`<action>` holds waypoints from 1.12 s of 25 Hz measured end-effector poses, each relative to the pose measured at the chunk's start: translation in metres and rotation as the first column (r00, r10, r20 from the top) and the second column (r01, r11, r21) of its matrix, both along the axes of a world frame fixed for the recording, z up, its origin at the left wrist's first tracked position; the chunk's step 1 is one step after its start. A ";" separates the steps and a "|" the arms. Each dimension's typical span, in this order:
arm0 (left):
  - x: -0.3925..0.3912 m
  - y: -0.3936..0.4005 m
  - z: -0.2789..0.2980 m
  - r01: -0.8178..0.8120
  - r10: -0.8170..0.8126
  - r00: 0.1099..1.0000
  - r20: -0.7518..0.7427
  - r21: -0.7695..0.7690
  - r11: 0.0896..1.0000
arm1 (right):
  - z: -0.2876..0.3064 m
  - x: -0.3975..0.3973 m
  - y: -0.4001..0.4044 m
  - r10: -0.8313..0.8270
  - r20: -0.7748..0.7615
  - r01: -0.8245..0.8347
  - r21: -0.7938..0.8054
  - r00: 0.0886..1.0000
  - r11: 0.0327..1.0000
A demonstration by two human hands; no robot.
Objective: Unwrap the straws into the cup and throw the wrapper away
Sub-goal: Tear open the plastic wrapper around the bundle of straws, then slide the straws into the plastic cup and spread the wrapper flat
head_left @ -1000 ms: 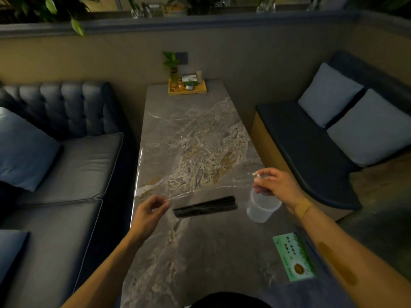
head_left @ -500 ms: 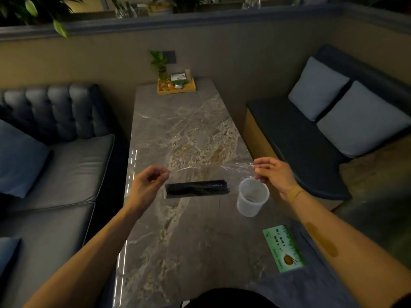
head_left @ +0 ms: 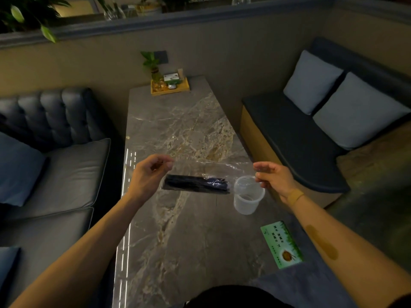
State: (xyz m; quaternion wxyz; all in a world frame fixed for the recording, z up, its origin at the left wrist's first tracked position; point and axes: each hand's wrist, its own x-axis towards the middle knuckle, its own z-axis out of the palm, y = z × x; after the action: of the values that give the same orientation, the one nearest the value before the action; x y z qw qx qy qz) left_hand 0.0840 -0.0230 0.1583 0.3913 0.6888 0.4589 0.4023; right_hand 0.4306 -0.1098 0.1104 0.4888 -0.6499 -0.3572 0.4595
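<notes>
A clear plastic wrapper [head_left: 213, 166] is stretched above the marble table between my hands. A bundle of black straws [head_left: 196, 184] hangs lengthwise in its lower fold. My left hand [head_left: 149, 174] pinches the wrapper's left upper corner. My right hand [head_left: 273, 177] pinches the right end, just above the rim of a translucent plastic cup [head_left: 247, 200] that stands upright on the table. The straws' right end lies close to the cup's left rim.
A green printed card [head_left: 282, 244] lies on the table near its right edge. A wooden tray [head_left: 170, 87] with a small plant and a box sits at the far end. Sofas with cushions flank the table [head_left: 178, 236] on both sides.
Both hands have risen and held the wrapper taut, and the straw bundle hangs a little closer to the cup. The camera has tilted slightly.
</notes>
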 end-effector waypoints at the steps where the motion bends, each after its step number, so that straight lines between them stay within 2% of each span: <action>1: 0.003 0.001 0.002 0.009 -0.009 1.000 -0.021 0.018 1.000 | -0.002 0.001 0.000 -0.004 -0.005 0.004 -0.003 1.000 1.000; 4: 0.013 0.004 0.008 0.021 -0.017 0.997 -0.080 0.044 0.999 | -0.007 0.004 0.001 -0.014 -0.023 0.014 -0.008 1.000 1.000; 17: 0.039 0.014 0.027 -0.007 0.014 0.985 -0.171 0.041 0.999 | -0.031 0.015 0.009 -0.015 -0.037 0.014 -0.033 0.999 0.999; 28: 0.088 0.028 0.059 0.095 -0.049 0.961 -0.272 0.159 0.983 | -0.042 0.033 0.006 -0.080 -0.113 0.072 -0.077 0.990 0.994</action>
State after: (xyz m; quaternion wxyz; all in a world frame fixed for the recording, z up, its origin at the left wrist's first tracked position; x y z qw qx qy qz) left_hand 0.1720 0.0047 0.2174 0.2800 0.7839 0.4459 0.3291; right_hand 0.4634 -0.1040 0.0686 0.5018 -0.6526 -0.2863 0.4903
